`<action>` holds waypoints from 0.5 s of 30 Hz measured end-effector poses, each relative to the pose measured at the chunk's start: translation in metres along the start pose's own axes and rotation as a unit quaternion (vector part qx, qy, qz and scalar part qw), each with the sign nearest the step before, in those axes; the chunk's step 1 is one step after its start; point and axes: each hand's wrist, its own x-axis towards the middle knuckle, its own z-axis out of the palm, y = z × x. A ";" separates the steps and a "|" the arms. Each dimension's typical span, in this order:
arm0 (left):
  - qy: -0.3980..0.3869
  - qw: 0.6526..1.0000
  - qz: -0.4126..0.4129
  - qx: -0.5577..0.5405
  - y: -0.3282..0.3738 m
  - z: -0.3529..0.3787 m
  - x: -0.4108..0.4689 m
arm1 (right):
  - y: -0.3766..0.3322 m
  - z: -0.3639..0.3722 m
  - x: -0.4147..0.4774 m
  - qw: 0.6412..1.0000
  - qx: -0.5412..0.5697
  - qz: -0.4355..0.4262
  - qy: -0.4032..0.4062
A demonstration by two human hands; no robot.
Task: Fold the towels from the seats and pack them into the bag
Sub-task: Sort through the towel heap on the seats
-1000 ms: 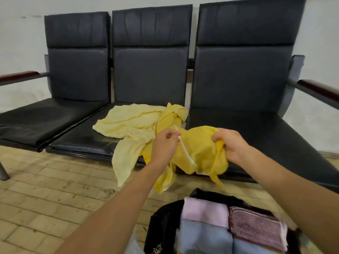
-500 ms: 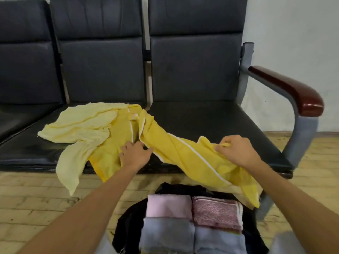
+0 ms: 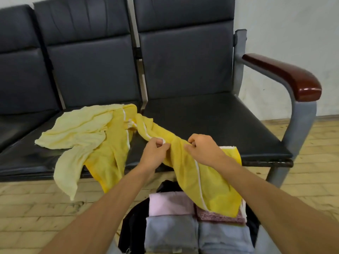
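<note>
Over the front edge of the bench (image 3: pixel 211 121), where its middle and right-hand seats meet, both hands hold a bright yellow towel (image 3: pixel 190 176) with white trim. The left hand (image 3: pixel 153 153) has its fingers curled and pinches the trimmed edge between thumb and fingertips. The right hand (image 3: pixel 203 151), just beside it, also has its fingers curled and pinches a bunch of the cloth.

From the hands the towel runs two ways. One end trails back onto the middle seat of the bench and drapes over its front edge. The other end hangs down in front of the bench, over the open bag (image 3: pixel 132 231).

A pale yellow towel (image 3: pixel 73 131) lies crumpled on the middle seat, touching the bright one, with one corner hanging off the front edge of the bench.

The black bag stands on the floor (image 3: pixel 36 208) directly in front of the bench, below the hands. Folded towels sit in it side by side. A pink towel (image 3: pixel 170 204) and a dark pink towel (image 3: pixel 218 216) are on the side nearer the bench, and two grey towels (image 3: pixel 170 233) are on the side farther from it. The hanging end of the bright towel covers part of the dark pink one.

At the right end of the bench a grey metal frame carries a reddish-brown armrest (image 3: pixel 286 76). A pale wall (image 3: pixel 293 24) stands behind the bench.
</note>
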 end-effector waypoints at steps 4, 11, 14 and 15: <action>-0.028 0.994 -0.025 -0.105 0.003 -0.006 -0.011 | -0.006 0.004 0.003 0.999 -0.020 0.022 -0.028; -0.045 0.969 -0.082 -0.230 0.009 -0.017 -0.033 | -0.010 -0.002 -0.008 0.987 0.136 0.026 -0.084; -0.053 0.954 -0.110 -0.275 0.005 -0.017 -0.044 | -0.012 -0.004 -0.015 0.968 0.213 0.058 -0.120; -0.056 0.950 -0.112 -0.286 0.004 -0.018 -0.048 | -0.012 -0.004 -0.017 0.957 0.250 0.077 -0.123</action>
